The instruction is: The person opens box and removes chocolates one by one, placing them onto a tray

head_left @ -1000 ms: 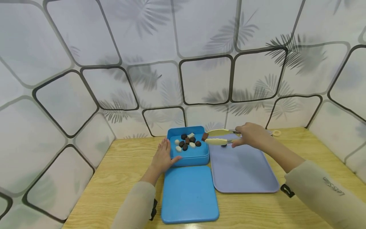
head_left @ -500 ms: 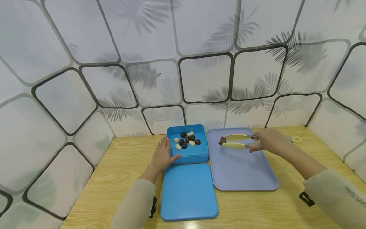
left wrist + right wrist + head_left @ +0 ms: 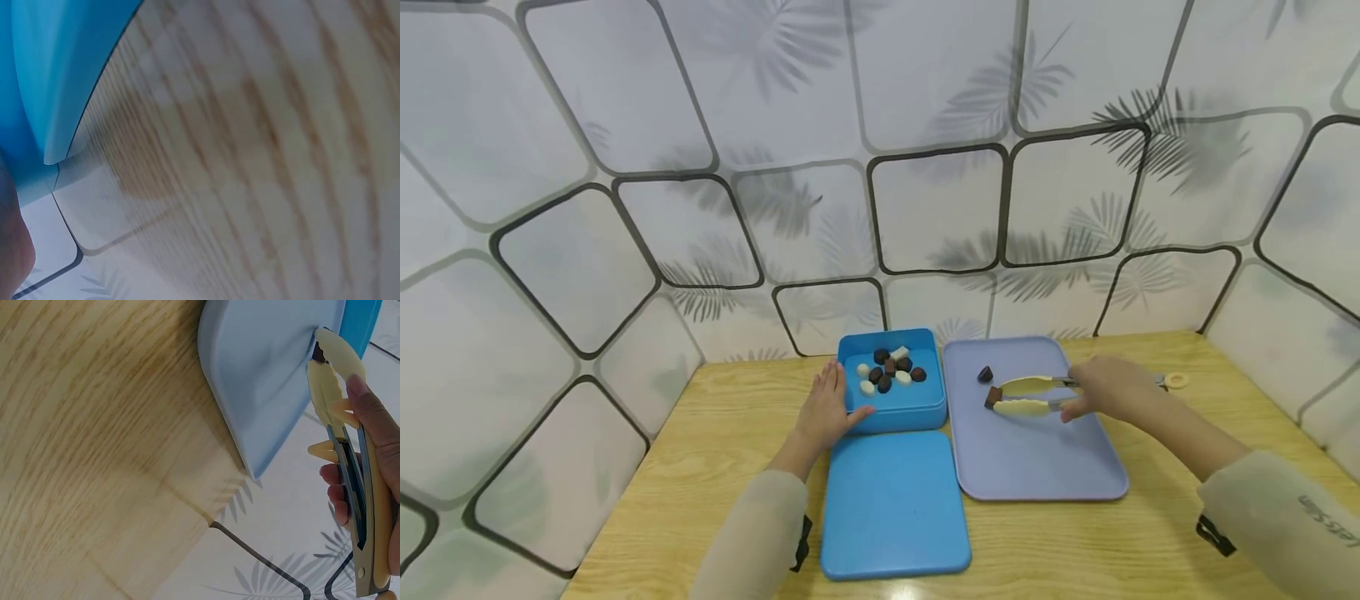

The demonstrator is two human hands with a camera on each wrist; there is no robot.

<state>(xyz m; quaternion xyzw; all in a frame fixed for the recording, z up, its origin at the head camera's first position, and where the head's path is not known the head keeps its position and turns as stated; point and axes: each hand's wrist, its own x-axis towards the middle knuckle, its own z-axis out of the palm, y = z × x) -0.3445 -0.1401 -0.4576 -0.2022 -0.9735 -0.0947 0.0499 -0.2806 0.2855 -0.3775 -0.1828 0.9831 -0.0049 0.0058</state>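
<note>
Tongs [image 3: 1030,385] with yellow tips are pinching a brown block [image 3: 993,397] just right of the frame's centre, above or on the lavender tray [image 3: 1041,467]; I'm not managing to tell whether the block is touching the tray. The right hand [image 3: 1114,390] is wrapping its fingers and thumb around the tongs, squeezing their arms close, presumably because so small a block is needing pressure from both sides. Beyond the tips, a dark piece [image 3: 985,375] is sitting alone towards the tray's upper left corner.

At the centre, the blue box [image 3: 891,419] is holding a loose cluster of dark and pale pieces [image 3: 884,384]. The left hand [image 3: 825,407] is gripping nothing: its straight fingers are lying along the box's left side, its thumb spreading towards the front edge, probably steadying it. A flat blue panel [image 3: 895,506], apparently the lid, is lying on the desk [image 3: 730,467] at lower centre, leaving the box uncovered. The tray is standing close beside the box, I'm guessing to make reaching between them short.
</note>
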